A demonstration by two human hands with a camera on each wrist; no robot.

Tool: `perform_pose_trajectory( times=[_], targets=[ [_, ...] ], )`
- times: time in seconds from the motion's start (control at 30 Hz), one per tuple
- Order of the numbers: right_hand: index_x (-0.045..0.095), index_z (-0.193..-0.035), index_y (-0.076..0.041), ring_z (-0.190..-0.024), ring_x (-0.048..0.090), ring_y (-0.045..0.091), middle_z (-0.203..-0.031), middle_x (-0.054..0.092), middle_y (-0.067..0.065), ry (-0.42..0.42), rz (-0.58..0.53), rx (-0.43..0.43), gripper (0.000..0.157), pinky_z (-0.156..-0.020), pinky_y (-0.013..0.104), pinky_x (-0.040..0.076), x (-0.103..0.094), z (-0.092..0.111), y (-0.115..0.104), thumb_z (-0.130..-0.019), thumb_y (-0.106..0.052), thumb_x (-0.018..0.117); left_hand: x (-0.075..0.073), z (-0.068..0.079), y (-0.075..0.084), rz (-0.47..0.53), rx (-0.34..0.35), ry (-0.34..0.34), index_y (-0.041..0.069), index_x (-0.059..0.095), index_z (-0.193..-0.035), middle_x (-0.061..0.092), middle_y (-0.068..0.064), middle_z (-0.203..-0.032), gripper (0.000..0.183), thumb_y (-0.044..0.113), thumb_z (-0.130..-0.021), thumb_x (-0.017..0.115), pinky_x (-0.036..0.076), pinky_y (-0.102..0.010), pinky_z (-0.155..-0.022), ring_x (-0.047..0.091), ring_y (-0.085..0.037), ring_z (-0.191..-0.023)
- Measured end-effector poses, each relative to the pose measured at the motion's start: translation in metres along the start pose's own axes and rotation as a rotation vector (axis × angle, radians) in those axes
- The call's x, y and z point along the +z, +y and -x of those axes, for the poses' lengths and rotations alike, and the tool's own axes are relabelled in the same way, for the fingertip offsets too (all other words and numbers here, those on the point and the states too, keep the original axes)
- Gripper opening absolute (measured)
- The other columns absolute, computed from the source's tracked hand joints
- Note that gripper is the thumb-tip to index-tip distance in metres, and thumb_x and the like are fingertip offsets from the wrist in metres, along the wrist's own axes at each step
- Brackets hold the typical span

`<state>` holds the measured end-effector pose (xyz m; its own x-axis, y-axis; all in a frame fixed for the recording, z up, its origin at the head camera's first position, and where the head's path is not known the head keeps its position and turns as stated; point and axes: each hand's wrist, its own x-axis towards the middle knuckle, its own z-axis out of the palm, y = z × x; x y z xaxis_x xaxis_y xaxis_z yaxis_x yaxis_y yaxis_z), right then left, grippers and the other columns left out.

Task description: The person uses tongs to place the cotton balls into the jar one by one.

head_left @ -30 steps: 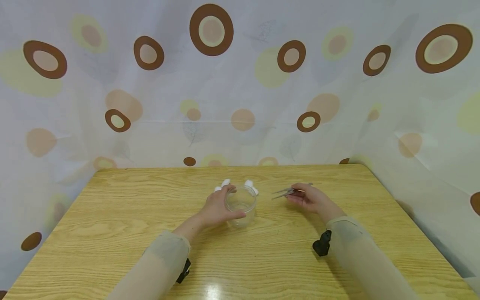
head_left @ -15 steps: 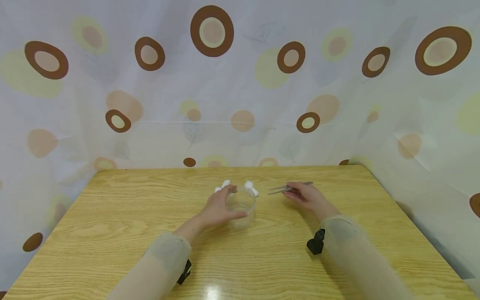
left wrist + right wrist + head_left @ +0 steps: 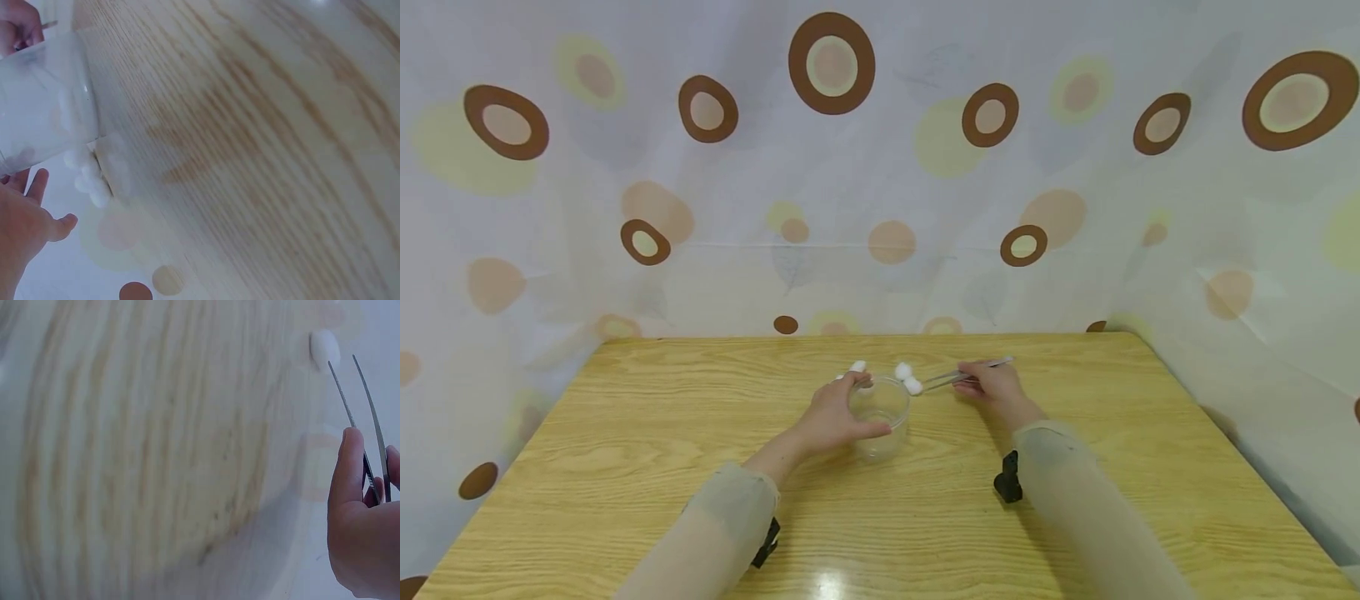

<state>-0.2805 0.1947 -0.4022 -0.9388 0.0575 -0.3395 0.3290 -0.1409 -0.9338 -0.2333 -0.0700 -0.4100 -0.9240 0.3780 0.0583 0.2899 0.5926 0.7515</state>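
Observation:
A clear round plastic container [image 3: 880, 440] stands upright on the table, and my left hand [image 3: 829, 422] grips its side with thumb and fingers spread around it. In my right hand [image 3: 997, 392] I hold metal tweezers [image 3: 377, 428], their two tips apart and pointing left. Those tips are right at the nearer of two white cotton balls [image 3: 913, 386] just beyond the container's right rim. More cotton balls [image 3: 857, 367] lie behind my left fingers, partly hidden. In the left wrist view, a cluster of cotton balls [image 3: 94, 181] shows beside the container.
The wood-grain table [image 3: 647, 467] ends at a patterned curtain [image 3: 887, 167] behind and at both sides. Black wrist devices [image 3: 1009, 477] sit on both sleeves.
My right hand has moved left with the tweezers, bringing the tips from open table up to the cotton ball. My left hand and the container have stayed nearly still.

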Motion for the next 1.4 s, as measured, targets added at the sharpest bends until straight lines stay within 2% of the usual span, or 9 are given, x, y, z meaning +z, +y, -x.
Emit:
perform_pose_trajectory(
  times=[0.13,0.43,0.63,0.73,0.9,0.97,1.1,1.3,1.4],
  targets=[
    [0.054,-0.105,0.004,-0.055,0.066,0.009,-0.061,0.065,0.001,0.035,0.037,-0.018,0.018,-0.063,0.022,0.056,0.006,-0.001,0.005,-0.09,-0.005,0.056,0.0,0.0,0.0,0.006,0.018,0.003,0.008,0.039,-0.138,0.051,-0.006,-0.137,0.082,0.042,-0.073,0.076,0.018,-0.058,-0.11,0.038,-0.035,-0.132],
    [0.054,-0.111,0.006,-0.056,0.066,0.009,-0.064,0.064,0.0,0.094,0.049,-0.018,0.025,-0.063,0.024,0.056,0.011,-0.006,0.009,-0.09,-0.008,0.058,0.0,0.001,0.001,0.015,0.019,-0.004,0.01,0.039,-0.138,0.048,-0.005,-0.139,0.08,0.041,-0.074,0.075,0.017,-0.057,-0.111,0.037,-0.033,-0.132],
    [0.051,-0.121,0.008,-0.057,0.066,0.009,-0.065,0.064,0.0,0.105,0.059,-0.001,0.035,-0.063,0.022,0.056,0.013,-0.007,0.008,-0.091,-0.01,0.057,0.001,0.001,0.0,0.013,0.001,-0.003,0.013,0.041,-0.136,0.047,-0.003,-0.139,0.078,0.043,-0.073,0.075,0.019,-0.055,-0.111,0.036,-0.032,-0.133],
    [0.05,-0.119,0.007,-0.056,0.066,0.008,-0.065,0.063,0.0,0.108,0.053,-0.003,0.033,-0.063,0.022,0.056,0.015,-0.007,0.009,-0.091,-0.01,0.057,0.001,0.0,-0.002,0.017,0.0,-0.001,0.014,0.041,-0.136,0.047,-0.003,-0.139,0.078,0.044,-0.073,0.075,0.02,-0.056,-0.111,0.036,-0.032,-0.133],
    [0.051,-0.106,0.003,-0.053,0.065,0.008,-0.061,0.062,0.001,0.127,0.031,0.007,0.019,-0.06,0.022,0.056,0.019,-0.007,0.009,-0.091,-0.007,0.056,0.001,-0.001,-0.002,0.016,-0.005,-0.006,0.015,0.04,-0.137,0.047,-0.002,-0.139,0.08,0.045,-0.073,0.075,0.019,-0.056,-0.111,0.035,-0.032,-0.134],
    [0.051,-0.106,0.002,-0.052,0.064,0.008,-0.06,0.062,0.001,0.133,0.026,0.017,0.017,-0.059,0.022,0.055,0.02,-0.006,0.008,-0.091,-0.006,0.056,0.001,-0.001,-0.002,0.015,-0.005,-0.008,0.015,0.04,-0.137,0.047,-0.002,-0.139,0.08,0.045,-0.073,0.075,0.018,-0.056,-0.111,0.035,-0.032,-0.133],
    [0.051,-0.116,0.005,-0.051,0.064,0.008,-0.059,0.062,0.001,0.138,-0.003,0.033,0.027,-0.06,0.022,0.056,0.019,-0.005,0.006,-0.091,-0.005,0.055,0.0,0.0,0.0,0.02,-0.011,-0.013,0.015,0.039,-0.138,0.047,-0.002,-0.139,0.08,0.044,-0.073,0.075,0.018,-0.056,-0.111,0.033,-0.033,-0.135],
    [0.043,-0.129,0.007,-0.049,0.062,0.008,-0.06,0.062,0.001,0.118,-0.106,0.054,0.041,-0.059,0.02,0.055,0.014,-0.004,0.003,-0.091,-0.003,0.053,-0.001,0.002,0.001,0.044,-0.037,-0.024,0.016,0.037,-0.14,0.044,-0.001,-0.142,0.082,0.044,-0.073,0.076,0.023,-0.057,-0.109,0.026,-0.036,-0.137],
    [0.042,-0.13,0.006,-0.049,0.061,0.007,-0.06,0.061,0.001,0.112,-0.14,0.065,0.041,-0.058,0.019,0.054,0.009,-0.005,0.003,-0.091,-0.003,0.052,-0.001,0.002,0.0,0.057,-0.041,-0.029,0.016,0.036,-0.14,0.043,-0.001,-0.143,0.082,0.044,-0.073,0.075,0.025,-0.057,-0.108,0.027,-0.035,-0.137]
  ],
)
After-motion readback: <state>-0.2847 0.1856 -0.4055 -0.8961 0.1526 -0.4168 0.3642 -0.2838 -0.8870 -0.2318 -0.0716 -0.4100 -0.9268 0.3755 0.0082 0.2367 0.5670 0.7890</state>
